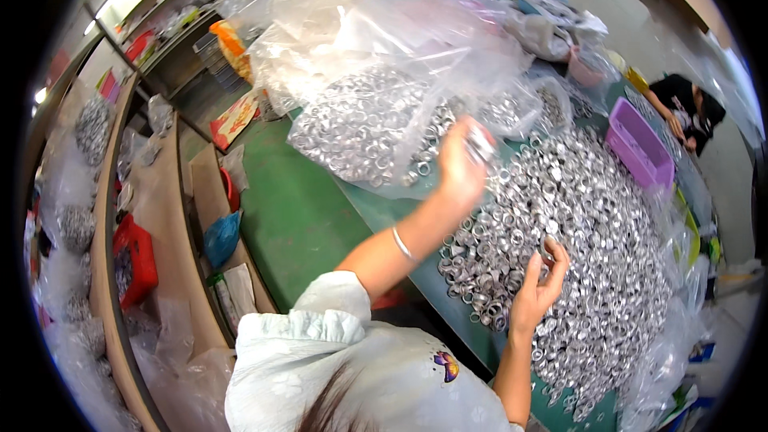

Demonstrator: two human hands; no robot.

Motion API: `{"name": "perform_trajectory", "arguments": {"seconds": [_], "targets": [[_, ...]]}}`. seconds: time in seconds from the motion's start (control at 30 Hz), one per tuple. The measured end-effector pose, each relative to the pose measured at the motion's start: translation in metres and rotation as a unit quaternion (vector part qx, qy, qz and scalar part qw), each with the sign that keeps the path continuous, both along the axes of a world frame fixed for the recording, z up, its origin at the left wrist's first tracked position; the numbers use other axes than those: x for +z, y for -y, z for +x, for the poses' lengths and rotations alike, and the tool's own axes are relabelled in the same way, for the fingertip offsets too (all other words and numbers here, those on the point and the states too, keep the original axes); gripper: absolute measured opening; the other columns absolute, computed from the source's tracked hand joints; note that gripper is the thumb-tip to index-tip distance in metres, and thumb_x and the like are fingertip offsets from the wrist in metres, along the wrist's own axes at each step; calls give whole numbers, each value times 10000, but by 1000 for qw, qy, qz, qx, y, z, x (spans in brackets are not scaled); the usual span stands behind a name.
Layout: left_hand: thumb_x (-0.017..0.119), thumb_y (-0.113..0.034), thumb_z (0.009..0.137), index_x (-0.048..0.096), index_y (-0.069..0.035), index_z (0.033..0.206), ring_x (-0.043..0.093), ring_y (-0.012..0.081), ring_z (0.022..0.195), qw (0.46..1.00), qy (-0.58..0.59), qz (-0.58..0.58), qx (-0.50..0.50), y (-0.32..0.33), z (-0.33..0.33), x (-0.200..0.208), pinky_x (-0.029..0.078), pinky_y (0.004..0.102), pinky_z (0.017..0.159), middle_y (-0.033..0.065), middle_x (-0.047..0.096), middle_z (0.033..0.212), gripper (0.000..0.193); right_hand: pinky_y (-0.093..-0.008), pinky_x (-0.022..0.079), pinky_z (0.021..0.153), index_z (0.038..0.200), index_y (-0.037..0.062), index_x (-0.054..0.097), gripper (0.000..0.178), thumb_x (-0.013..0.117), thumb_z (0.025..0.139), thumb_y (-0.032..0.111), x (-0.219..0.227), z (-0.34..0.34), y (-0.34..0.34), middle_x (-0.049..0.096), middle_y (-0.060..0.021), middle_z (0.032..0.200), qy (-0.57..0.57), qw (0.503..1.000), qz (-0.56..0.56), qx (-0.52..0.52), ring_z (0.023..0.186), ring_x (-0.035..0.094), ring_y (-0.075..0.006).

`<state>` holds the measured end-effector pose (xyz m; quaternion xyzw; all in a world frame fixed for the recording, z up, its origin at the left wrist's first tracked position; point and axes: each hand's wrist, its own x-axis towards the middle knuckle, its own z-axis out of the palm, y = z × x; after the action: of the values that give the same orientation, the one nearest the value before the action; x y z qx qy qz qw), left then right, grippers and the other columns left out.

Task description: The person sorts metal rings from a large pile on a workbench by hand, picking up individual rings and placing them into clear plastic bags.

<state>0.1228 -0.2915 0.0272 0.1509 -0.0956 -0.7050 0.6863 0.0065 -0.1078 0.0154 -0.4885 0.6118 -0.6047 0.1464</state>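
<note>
Nearest to me, my right hand (538, 288) hovers over the heap of small silver metal rings (576, 248), fingers curled narrow with the thumb and forefinger pinched on a single ring (547, 254). The rings are shiny, short and hollow, lying every way up and spread thick across the green table (296, 216) from beside my right forearm out toward the far edge. My wrist is bent upward, palm turned toward the pile.

Farther out, my left arm stretches up and forward, a thin silver bangle (402, 244) on the wrist. My left hand (460, 164) is closed around a small stack of rings (482, 144), held just at the mouth of a big clear plastic bag (376, 56). That bag slumps on the table beyond, its lower part packed with more of the same rings.

To the right, a purple plastic basket (638, 146) sits beside the heap. Behind it, another person (690, 108) in black leans over the table.
</note>
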Motion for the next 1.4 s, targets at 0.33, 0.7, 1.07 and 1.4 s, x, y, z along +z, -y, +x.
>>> {"name": "perform_trajectory", "arguments": {"seconds": [0.33, 0.7, 1.07, 1.4], "targets": [[534, -106, 848, 330, 19, 1285, 314, 395, 1256, 962, 188, 85, 177, 12, 44, -7, 234, 529, 1060, 218, 325, 1359, 498, -274, 419, 753, 1010, 0, 589, 192, 580, 819, 18, 3, -66, -37, 546, -84, 1005, -29, 993, 105, -41, 868, 532, -160], [631, -1, 744, 599, -24, 1013, 517, 284, 999, 553, 709, -437, 7, -64, -58, -44, 407, 369, 870, 108, 553, 1029, 271, -400, 359, 858, 996, 19, 596, 261, 664, 761, 112, 4, -79, 36, 544, -122, 1037, -379, 909, 137, -110, 1000, 480, -291], [581, 59, 740, 573, -39, 1032, 553, 255, 827, 567, 688, -449, -54, -56, -50, -55, 469, 320, 714, 130, 490, 1004, 308, -399, 323, 895, 974, 37, 600, 219, 652, 764, 72, 10, -102, -49, 543, -109, 1049, -356, 914, 131, -141, 1031, 486, -285], [412, -143, 899, 539, 21, 925, 514, 120, 703, 886, 228, -53, -401, -127, -14, -25, 422, 228, 550, 70, 535, 819, 209, -331, 445, 724, 824, 2, 638, 140, 676, 697, -45, -16, -81, -147, 608, -96, 859, -240, 949, 123, -166, 791, 561, -263]]}}
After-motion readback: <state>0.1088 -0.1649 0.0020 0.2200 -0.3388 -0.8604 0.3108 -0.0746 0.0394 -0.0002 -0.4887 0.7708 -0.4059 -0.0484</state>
